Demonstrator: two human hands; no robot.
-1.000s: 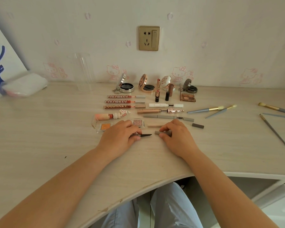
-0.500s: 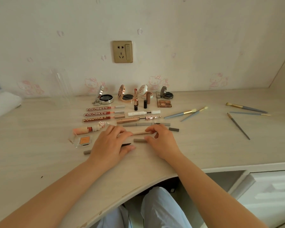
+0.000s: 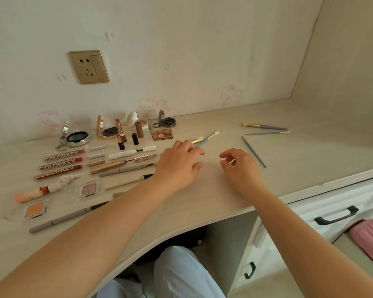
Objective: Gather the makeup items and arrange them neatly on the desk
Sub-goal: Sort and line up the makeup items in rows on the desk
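Note:
Makeup lies in rows on the left of the pale wooden desk (image 3: 213, 190): three Colorkey lip tubes (image 3: 63, 162), pencils and mascaras (image 3: 121, 166), a grey liner pen (image 3: 60, 220), small eyeshadow pans (image 3: 35, 210), with open compacts (image 3: 77, 138) and lipsticks (image 3: 121, 134) behind. Two blue-handled brushes (image 3: 207, 139) lie just beyond my left hand (image 3: 179, 166), whose spread fingertips rest over their handle ends. My right hand (image 3: 240, 168) hovers palm down to the right, fingers loosely curled and holding nothing. Three more brushes (image 3: 264, 126) lie apart further right.
A wall socket (image 3: 88, 66) sits above the desk. The side wall closes off the desk's right end. White drawers with black handles (image 3: 336, 215) are below the front edge on the right, and my knees are under the curved cut-out.
Both hands left the liner pen and pencils and moved right, toward the brushes. The camera turned right too, so the rows now sit at the left.

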